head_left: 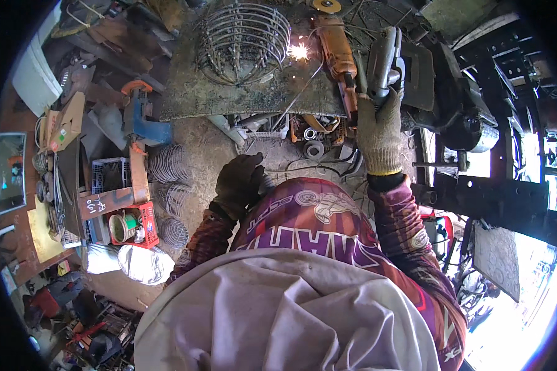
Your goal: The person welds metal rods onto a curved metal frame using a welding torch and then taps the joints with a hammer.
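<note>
Gloved hands at a dark worktable (189,102), seen from above. At right, in a pale knit glove: right hand (379,136), clasped about the lower end of a grey plier-like tool (386,59), with the tool's head directly forward of the grip, away from the body. Immediately left of the tool: an orange angle grinder (337,49), roughly parallel to it. Farther left, well apart from the grip, on the worktable: a rounded wire basket (244,43), with a bright spark (299,51) just beside its right edge. Nearer the torso, short of the worktable's near edge: left hand (238,179), dark-gloved, fingers bent; impossible to tell whether clenched or released.
</note>
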Demonstrator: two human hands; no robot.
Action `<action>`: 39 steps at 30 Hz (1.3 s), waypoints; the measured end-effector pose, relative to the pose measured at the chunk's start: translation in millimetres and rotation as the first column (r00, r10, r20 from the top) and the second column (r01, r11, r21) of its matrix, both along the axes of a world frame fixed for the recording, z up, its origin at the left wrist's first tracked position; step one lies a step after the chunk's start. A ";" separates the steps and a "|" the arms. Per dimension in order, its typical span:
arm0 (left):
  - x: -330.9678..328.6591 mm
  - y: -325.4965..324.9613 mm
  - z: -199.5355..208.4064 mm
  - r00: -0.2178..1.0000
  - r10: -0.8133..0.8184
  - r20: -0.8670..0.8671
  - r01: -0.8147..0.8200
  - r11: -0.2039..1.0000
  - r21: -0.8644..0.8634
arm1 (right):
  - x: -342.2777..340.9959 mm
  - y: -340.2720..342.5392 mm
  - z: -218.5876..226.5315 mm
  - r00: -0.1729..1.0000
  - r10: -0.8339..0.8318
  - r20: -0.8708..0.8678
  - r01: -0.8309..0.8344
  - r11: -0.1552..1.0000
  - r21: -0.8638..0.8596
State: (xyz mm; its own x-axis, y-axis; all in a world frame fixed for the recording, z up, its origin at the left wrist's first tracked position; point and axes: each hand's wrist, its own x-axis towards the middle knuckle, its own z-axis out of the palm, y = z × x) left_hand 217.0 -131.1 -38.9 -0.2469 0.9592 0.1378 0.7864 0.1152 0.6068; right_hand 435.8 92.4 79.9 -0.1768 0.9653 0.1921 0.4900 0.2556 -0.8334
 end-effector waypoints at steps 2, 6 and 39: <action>-4.0 0.7 -1.8 1.000 0.012 0.007 -0.012 1.000 -0.028 | 0.1 3.2 -1.9 1.000 0.018 0.015 -0.019 0.996 0.084; -9.9 6.6 0.7 0.998 -0.026 0.060 0.028 0.999 -0.035 | 0.4 5.1 2.9 0.998 0.004 -0.067 0.004 0.992 0.126; 146.0 208.6 137.5 0.920 -0.330 -0.210 0.311 0.943 -0.119 | 107.6 -11.5 47.9 0.687 -0.183 -0.704 0.243 0.970 -0.016</action>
